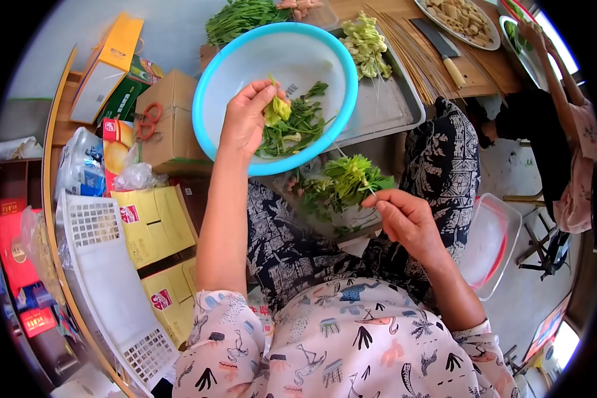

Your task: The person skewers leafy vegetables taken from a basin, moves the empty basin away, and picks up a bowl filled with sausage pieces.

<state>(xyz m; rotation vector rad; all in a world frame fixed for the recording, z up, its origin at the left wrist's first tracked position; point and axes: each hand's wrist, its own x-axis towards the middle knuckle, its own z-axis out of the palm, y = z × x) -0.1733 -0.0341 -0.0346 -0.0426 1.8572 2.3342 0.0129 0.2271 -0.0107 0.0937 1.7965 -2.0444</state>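
Observation:
My left hand (249,116) is closed, pinching a yellow-green leaf (277,113) above the blue-rimmed basin (207,99). Loose dark green leaves (298,129) lie at the bottom of that basin. Lower and to the right, my right hand (408,222) grips the near end of a thin skewer (374,194). A bunch of leafy greens (355,176) sits along the skewer, whose far tip shows beyond the leaves. Below it, over my lap, is a container partly hidden by the greens.
A metal tray (385,116) holds skewered pale greens (366,50). On the table lie loose skewers (401,50) and a cleaver (438,46), near a plate of cut pieces (461,20). Cardboard boxes (169,119) and scissors (149,121) stand left. Another person's arm (560,69) reaches in at right.

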